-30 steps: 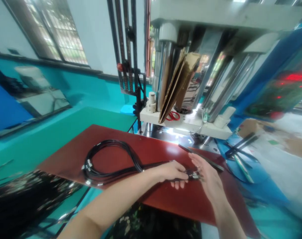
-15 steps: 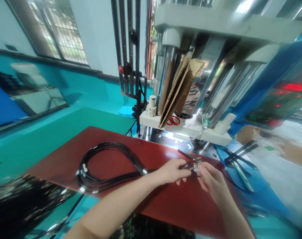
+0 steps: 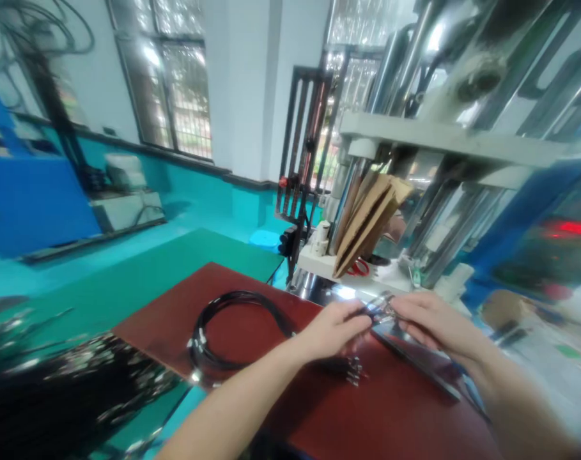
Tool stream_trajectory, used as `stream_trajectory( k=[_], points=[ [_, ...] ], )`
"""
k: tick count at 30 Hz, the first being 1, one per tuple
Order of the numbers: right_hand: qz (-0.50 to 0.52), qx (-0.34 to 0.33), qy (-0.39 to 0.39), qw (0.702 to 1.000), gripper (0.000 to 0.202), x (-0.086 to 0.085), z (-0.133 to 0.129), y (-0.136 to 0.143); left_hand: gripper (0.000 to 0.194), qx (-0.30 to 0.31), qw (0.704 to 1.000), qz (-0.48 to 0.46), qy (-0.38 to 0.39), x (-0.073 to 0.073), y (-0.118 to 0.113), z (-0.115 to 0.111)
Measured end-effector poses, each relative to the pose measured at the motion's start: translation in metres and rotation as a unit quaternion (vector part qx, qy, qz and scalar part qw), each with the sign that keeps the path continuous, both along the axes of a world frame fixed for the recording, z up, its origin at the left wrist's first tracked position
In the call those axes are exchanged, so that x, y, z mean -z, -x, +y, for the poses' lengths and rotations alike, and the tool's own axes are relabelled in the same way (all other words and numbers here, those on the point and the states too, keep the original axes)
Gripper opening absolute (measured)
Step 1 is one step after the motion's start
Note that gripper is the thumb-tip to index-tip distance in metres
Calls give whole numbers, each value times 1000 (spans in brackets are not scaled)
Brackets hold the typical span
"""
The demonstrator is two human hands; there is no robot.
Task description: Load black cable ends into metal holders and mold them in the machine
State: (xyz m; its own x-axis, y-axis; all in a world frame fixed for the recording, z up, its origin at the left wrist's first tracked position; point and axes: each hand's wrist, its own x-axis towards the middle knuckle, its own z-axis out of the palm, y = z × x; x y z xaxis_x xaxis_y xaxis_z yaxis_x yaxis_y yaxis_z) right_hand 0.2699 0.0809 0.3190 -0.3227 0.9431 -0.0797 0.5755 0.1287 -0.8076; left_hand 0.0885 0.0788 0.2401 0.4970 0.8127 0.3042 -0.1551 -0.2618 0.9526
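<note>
My left hand (image 3: 337,329) is closed on a small bunch of thin dark cables (image 3: 374,311) with shiny metal ends, blurred by motion. At the tips of that bunch, my right hand (image 3: 431,319) has its fingers pinched together. A coil of black cable (image 3: 242,296) with pale bands lies on the reddish-brown board (image 3: 386,409), left of my hands. Below my left hand, several metal cable ends (image 3: 355,372) rest on the board. A long dark strip (image 3: 415,364) lies beneath my right hand.
Behind the board stands a large press (image 3: 443,137), with folded cardboard (image 3: 367,223) and red-handled scissors (image 3: 358,268) on its lower plate. A dark heap of cables (image 3: 93,390) sits at lower left, near a green surface (image 3: 213,246). White wrapping (image 3: 544,358) lies at right.
The view has swung left and up. My hands are raised off the board with the bunch, while several metal cable ends now show below my left hand. A long dark strip shows under my right hand.
</note>
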Motion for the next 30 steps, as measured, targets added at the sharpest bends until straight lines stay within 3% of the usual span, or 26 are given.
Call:
stream_trajectory(
  k=[3,7,10,12,15,17,21,25,27,30],
  points=[
    [28,3,-6,1000,49,-8,2,11,23,-42,996,-78,23,-3,8,8],
    [-43,-24,-122,991,52,-28,-4,29,26,-60,972,-210,90,-9,22,24],
    [-140,-87,-255,953,51,-53,-14,50,29,5,969,-223,104,-16,35,32],
    [-209,-149,-300,919,48,-67,-21,67,31,52,973,-200,106,-22,43,34],
    [-314,-274,-271,868,41,-78,-25,88,34,87,974,-179,110,-32,53,32],
    [-336,-296,-250,858,40,-79,-22,97,37,104,971,-186,113,-37,57,28],
    [-333,-179,-310,872,43,-69,-8,94,40,169,962,-178,118,-39,59,18],
    [-334,-107,-317,881,45,-46,1,68,34,215,953,-170,133,-27,50,9],
    [-263,-44,-329,906,39,-31,1,52,31,241,945,-162,154,-17,40,6],
    [-47,44,-341,938,38,-3,1,32,31,250,943,-121,184,2,16,1]
  ],
)
